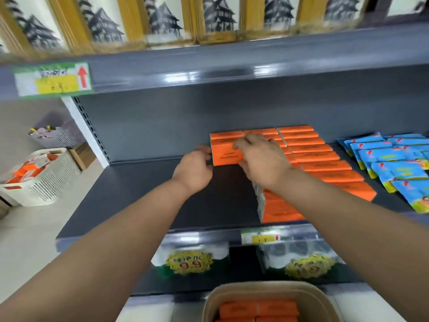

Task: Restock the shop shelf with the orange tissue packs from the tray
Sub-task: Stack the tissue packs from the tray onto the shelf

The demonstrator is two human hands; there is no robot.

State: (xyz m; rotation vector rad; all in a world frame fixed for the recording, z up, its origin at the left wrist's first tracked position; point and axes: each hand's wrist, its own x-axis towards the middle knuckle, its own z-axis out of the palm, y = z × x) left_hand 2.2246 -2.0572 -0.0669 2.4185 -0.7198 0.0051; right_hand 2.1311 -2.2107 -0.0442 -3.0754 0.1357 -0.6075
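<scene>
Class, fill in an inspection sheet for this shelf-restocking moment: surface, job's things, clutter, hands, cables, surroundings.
Surface: dark grey shelf, bare on its left half.
Job's things: orange tissue packs in rows at right; held pack at the back; more in the brown tray below.
Clutter: blue packs at far right; white basket off to the left.
Hands: left hand cups the held pack's left end; right hand grips it from above.
Cables: nothing seen.
Surroundings: price label on the shelf above; bagged goods on the shelf below.
</scene>
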